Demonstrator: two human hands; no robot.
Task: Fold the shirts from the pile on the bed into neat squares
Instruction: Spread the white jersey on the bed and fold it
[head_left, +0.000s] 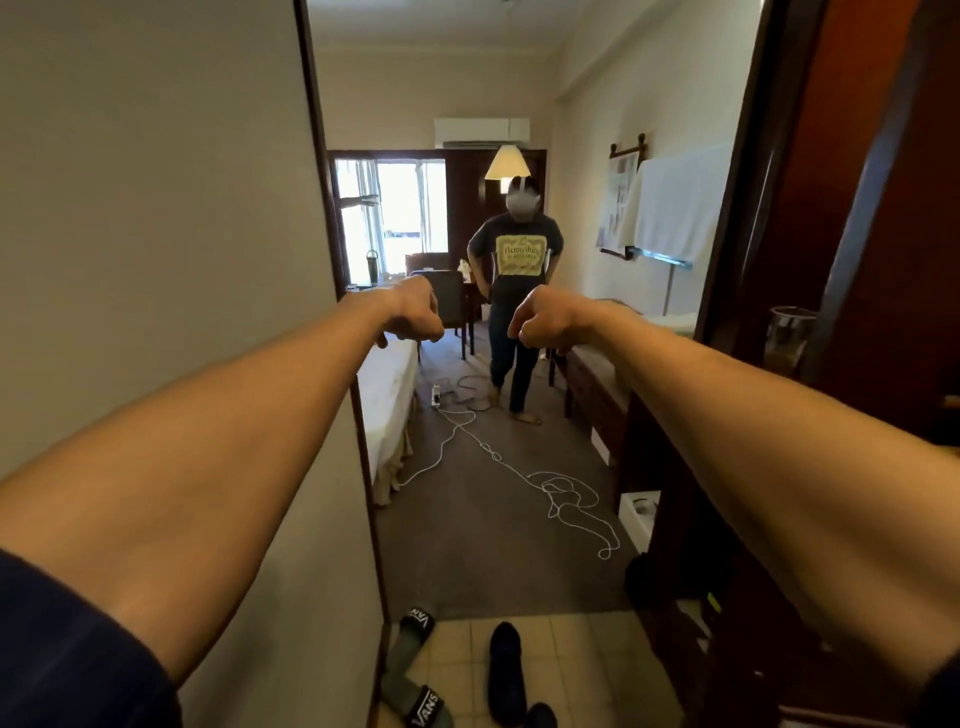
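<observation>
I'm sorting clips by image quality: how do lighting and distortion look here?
Head view: the window is blown out white, wide-angle bending curves the door frame, and both the left hand and right hand stay evenly lit.

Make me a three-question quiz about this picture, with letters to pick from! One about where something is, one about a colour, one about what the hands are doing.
1. Where does the white cable lie?
A. on the carpet
B. on the bed
C. on the chair

2. What colour is the lampshade?
A. red
B. cream
C. blue

3. What are the two hands doing?
A. holding a shirt
B. pressing the wall
C. curled, holding nothing

Answers:
1. A, the cable loops over the grey carpet between the bed and the dark wood furniture.
2. B, the shade hanging near the window is pale cream.
3. C, the left hand and right hand are stretched out in the air with fingers curled under, and there is no shirt in either grip.
</observation>
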